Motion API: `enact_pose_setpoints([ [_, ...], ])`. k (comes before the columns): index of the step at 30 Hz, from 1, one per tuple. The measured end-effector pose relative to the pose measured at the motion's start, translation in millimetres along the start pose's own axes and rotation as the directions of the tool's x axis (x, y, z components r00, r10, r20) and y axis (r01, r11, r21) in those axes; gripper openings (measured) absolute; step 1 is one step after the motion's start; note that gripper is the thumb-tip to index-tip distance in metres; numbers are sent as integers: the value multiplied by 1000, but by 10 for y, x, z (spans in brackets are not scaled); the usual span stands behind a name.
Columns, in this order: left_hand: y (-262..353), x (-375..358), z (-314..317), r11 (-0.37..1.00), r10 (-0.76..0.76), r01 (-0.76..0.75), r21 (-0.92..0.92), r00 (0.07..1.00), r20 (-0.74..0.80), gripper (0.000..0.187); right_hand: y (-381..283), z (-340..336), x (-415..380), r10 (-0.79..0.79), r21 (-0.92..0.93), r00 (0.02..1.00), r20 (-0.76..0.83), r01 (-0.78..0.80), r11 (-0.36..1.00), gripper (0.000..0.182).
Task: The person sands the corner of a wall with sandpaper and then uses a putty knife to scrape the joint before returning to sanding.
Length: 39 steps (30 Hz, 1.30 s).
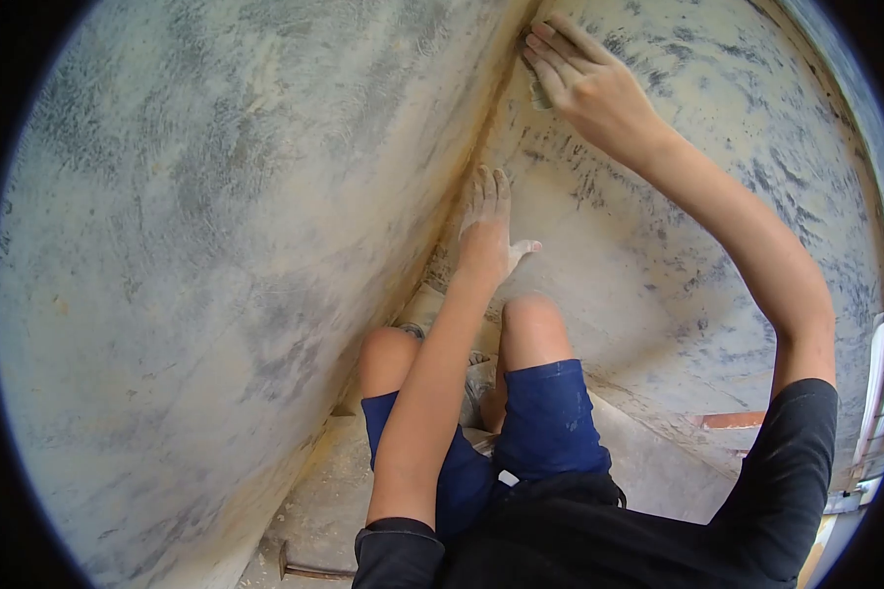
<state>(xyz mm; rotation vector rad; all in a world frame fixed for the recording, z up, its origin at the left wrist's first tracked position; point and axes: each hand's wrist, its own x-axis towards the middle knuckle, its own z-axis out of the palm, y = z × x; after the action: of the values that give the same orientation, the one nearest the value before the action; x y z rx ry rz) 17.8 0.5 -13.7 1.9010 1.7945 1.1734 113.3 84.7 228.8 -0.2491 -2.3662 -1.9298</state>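
My left hand is dusted with pale powder. Its fingers point up and lie flat near the corner seam where two mottled surfaces meet, with the thumb spread to the right. Higher up, my right hand presses against the right-hand surface beside the same seam. Under its fingers shows the edge of a thin greyish piece that looks like sandpaper; most of it is hidden by the hand. Pale filler and dark streaks mark both surfaces.
The left surface rises close beside my left arm. My bent knees are near the corner. A metal rod lies on the dusty floor. A reddish strip shows low on the right.
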Motion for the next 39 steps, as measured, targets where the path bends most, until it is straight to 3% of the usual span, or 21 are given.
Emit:
enact_pose_setpoints([
  [2,4,16,-61,1000,-20,20,9,1000,-7,131,95,-65,-132,50,147,998,-31,-45,988,46],
  [6,-46,43,-76,1000,-6,6,26,1000,-17,131,224,48,-278,-20,180,999,-40,27,983,46],
  [8,-12,20,-110,999,-32,32,13,999,36,131,241,110,-40,-27,151,989,-143,49,987,46],
  [11,-8,18,-108,999,-40,39,26,998,44,132,106,27,80,9,32,1000,-4,-8,999,45],
  [14,-13,15,-86,999,-32,31,17,999,9,132,118,-117,-189,-2,93,1000,27,0,996,45],
  [17,-49,24,-56,1000,-10,10,10,1000,-2,132,172,-11,-357,-11,222,1000,-12,13,975,45],
  [21,-37,42,-103,1000,-4,4,25,1000,3,133,169,124,52,13,117,996,-88,-3,993,45],
  [23,-45,28,-35,999,-5,5,31,1000,0,132,106,-21,46,40,144,999,-5,-39,989,46],
  [29,-16,29,-76,1000,-18,18,12,1000,8,132,114,-30,-321,10,290,1000,-27,-2,957,47],
  [32,-19,21,-79,999,-13,13,32,1000,11,130,86,112,23,47,186,995,-91,-29,982,46],
  [33,-15,19,-68,999,-5,5,32,1000,23,130,24,-7,64,73,169,997,-32,-66,983,46],
  [39,94,12,-97,999,-24,25,24,998,-59,121,-243,-60,-448,54,224,998,-10,-51,973,48],
])
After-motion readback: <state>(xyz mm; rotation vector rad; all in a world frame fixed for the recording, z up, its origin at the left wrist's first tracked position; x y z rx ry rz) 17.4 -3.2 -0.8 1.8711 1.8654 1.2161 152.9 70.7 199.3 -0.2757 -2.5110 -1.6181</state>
